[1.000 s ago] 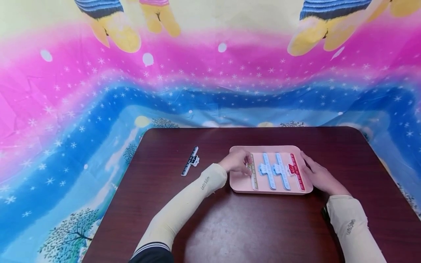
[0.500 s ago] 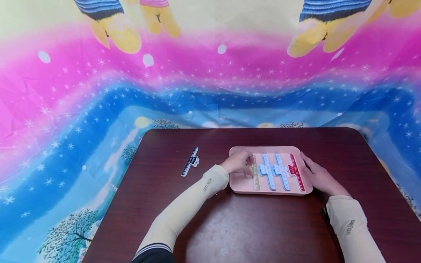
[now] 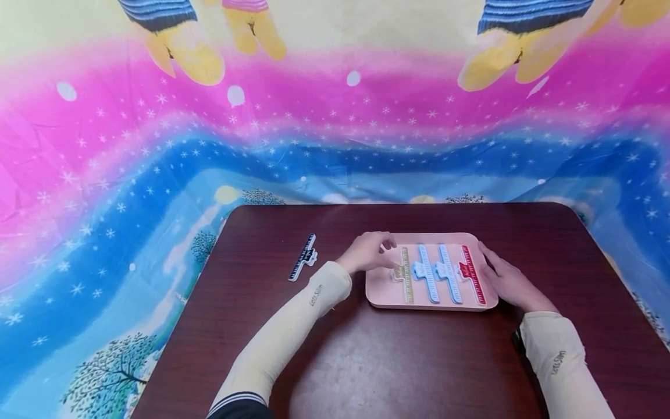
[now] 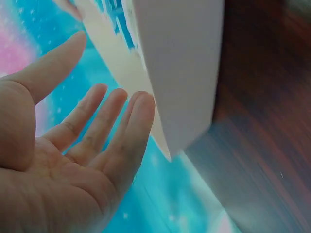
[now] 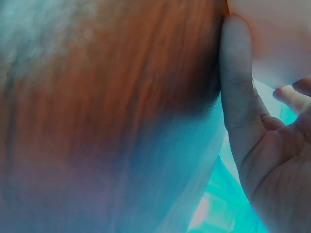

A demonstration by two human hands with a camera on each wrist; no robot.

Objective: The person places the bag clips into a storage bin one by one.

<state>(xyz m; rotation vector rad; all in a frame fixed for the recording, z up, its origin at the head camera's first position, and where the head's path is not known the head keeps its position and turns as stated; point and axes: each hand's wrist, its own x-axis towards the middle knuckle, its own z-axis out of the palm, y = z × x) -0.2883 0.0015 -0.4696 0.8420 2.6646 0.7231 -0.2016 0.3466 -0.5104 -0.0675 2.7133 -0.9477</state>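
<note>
A pink tray (image 3: 384,294) lies on the dark wooden table (image 3: 398,361). In it, side by side, are a yellow ruler clip (image 3: 406,282), two blue clips (image 3: 428,276) and a red clip (image 3: 473,276). My left hand (image 3: 373,252) hovers at the tray's left edge, just left of the yellow clip, holding nothing. The left wrist view shows that hand (image 4: 87,145) with palm open and fingers straight beside the tray's wall (image 4: 180,63). My right hand (image 3: 505,280) rests against the tray's right edge. Its thumb (image 5: 235,73) presses the tray (image 5: 272,34).
A black ruler clip (image 3: 303,256) lies alone on the table, left of the tray. A bright pink and blue printed cloth (image 3: 131,174) hangs behind and around the table. Bare tabletop stretches in front of the tray.
My left hand has let go of the yellow clip and drawn back left and up off the tray. The clip now lies uncovered in the tray. The right hand has stayed put.
</note>
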